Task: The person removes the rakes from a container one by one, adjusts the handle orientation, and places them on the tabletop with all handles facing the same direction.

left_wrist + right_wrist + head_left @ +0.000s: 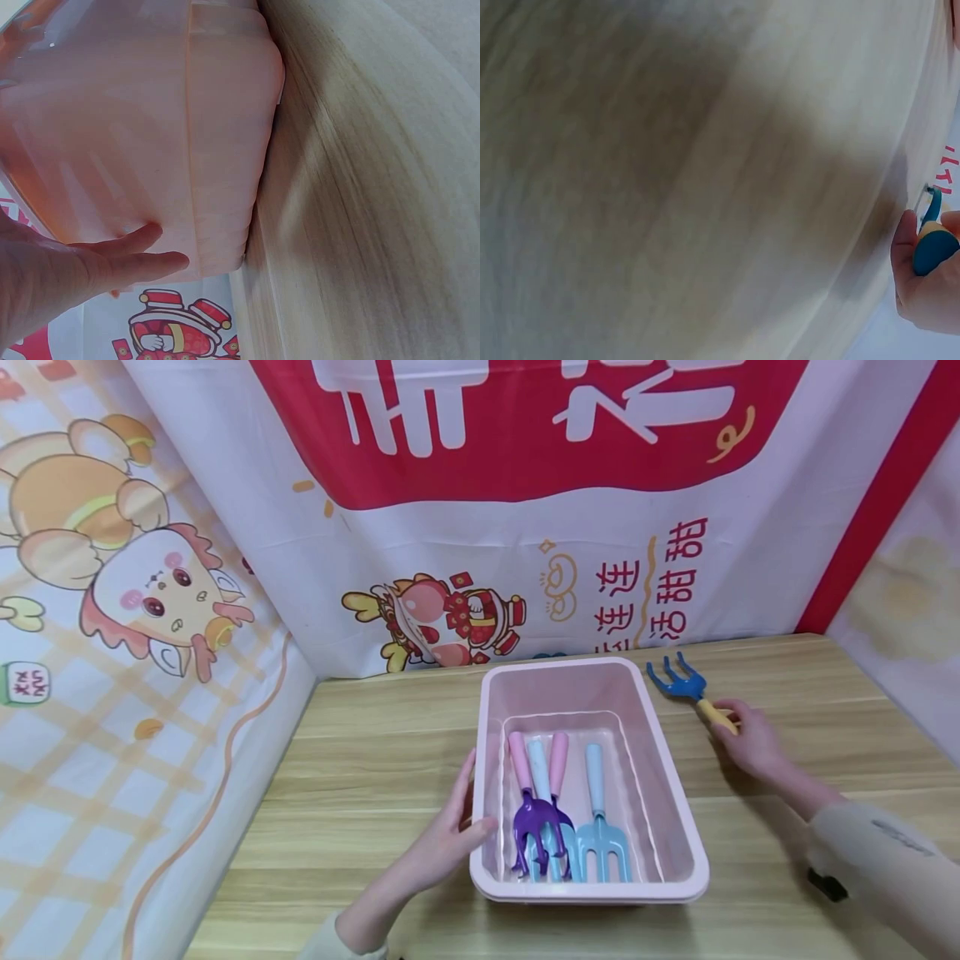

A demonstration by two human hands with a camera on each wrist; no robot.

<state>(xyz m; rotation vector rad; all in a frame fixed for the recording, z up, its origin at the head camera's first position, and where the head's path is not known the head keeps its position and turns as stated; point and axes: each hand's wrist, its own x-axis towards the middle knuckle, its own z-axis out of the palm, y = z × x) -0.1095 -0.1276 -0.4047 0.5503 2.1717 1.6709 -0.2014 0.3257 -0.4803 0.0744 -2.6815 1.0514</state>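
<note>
A pink plastic bin [666,768] stands on the wooden table. My left hand [444,852] is at its left side, thumb by the rim. In the left wrist view, the straight fingers [146,262] rest against the outer wall. Right of the bin, my right hand [752,743] grips a hand rake [681,681] by its yellow handle, its blue tines pointing toward the back. In the right wrist view, its blue handle end [934,251] shows in the curled fingers. Inside the bin lie purple hand rakes [536,817] with pink handles and light blue garden forks [604,842], partly overlapping.
The wooden table [337,785] extends on both sides of the bin. A printed white and red cloth [465,539] hangs right behind it. A patterned cloth [187,760] borders the left side. A small black object [827,885] is beneath the right sleeve.
</note>
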